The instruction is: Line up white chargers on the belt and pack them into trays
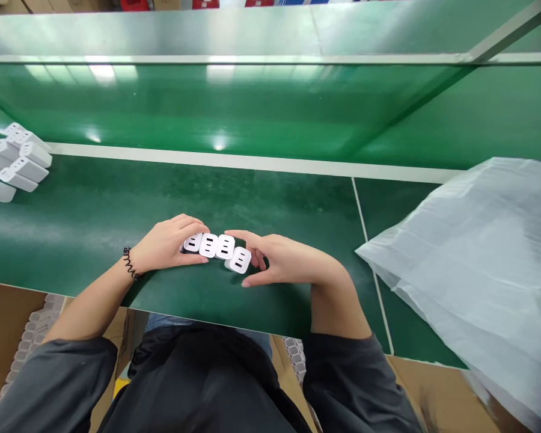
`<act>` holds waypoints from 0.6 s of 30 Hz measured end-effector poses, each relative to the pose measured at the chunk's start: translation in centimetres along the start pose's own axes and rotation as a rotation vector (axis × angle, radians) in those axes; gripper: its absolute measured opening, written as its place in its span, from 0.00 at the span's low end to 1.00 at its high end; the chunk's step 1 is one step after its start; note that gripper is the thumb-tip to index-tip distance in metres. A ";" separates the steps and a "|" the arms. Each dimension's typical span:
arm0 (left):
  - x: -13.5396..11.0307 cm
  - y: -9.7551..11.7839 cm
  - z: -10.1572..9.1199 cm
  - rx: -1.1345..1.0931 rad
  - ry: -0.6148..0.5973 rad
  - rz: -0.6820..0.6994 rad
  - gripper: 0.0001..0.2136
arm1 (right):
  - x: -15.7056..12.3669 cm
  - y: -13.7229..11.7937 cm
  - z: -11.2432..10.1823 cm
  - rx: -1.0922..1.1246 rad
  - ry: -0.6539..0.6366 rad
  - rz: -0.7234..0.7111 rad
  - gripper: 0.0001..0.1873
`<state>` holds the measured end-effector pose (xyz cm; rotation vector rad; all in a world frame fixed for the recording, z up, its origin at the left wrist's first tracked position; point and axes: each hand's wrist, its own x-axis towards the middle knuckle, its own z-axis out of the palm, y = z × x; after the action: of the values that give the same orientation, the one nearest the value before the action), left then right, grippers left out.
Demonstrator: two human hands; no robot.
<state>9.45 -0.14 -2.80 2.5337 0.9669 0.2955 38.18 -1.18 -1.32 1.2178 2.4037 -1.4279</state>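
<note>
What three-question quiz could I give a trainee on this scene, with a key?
1. How many white, rounded-square plastic blocks are in the row between the bare left hand and bare right hand?
2. Which wrist wears the black coiled band: A, left; B, right?
3. True or false: the translucent white plastic sheet is apart from both hands.

Key: 1. Four; 2. A; 3. True.

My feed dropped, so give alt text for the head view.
A person's left hand and right hand flank four white slotted blocks on a green bench. More white blocks sit far left; a whitish sheet lies at right.
</note>
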 end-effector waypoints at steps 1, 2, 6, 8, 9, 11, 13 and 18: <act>0.0 0.0 0.0 0.000 0.001 0.004 0.22 | -0.3 0.2 0.0 -0.014 0.036 -0.025 0.48; 0.0 0.0 0.0 0.000 0.002 0.009 0.22 | -0.5 0.4 0.0 -0.024 0.082 -0.064 0.48; 0.0 0.0 0.2 0.009 0.011 0.025 0.24 | -0.3 0.8 0.4 -0.045 0.191 -0.290 0.45; -0.1 -0.4 0.3 -0.002 0.019 0.040 0.26 | 0.4 0.8 0.7 -0.049 0.156 -0.376 0.44; -0.1 -0.8 0.1 -0.016 0.024 0.052 0.28 | 0.8 0.8 0.9 -0.049 0.139 -0.398 0.43; -0.3 -1.5 -0.4 -0.058 0.054 0.086 0.31 | 1.5 0.7 1.3 -0.054 0.152 -0.391 0.43; -0.3 -1.6 -1.2 -0.099 0.147 0.118 0.32 | 1.9 0.6 1.7 -0.068 0.209 -0.329 0.45; -0.1 4.2 -2.0 -0.126 0.435 0.169 0.20 | 1.1 0.8 1.7 -0.028 0.227 -0.291 0.53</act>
<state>11.15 -2.46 0.89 2.4851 0.8470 0.9580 37.50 -1.68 -3.32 1.1139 2.8441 -1.3846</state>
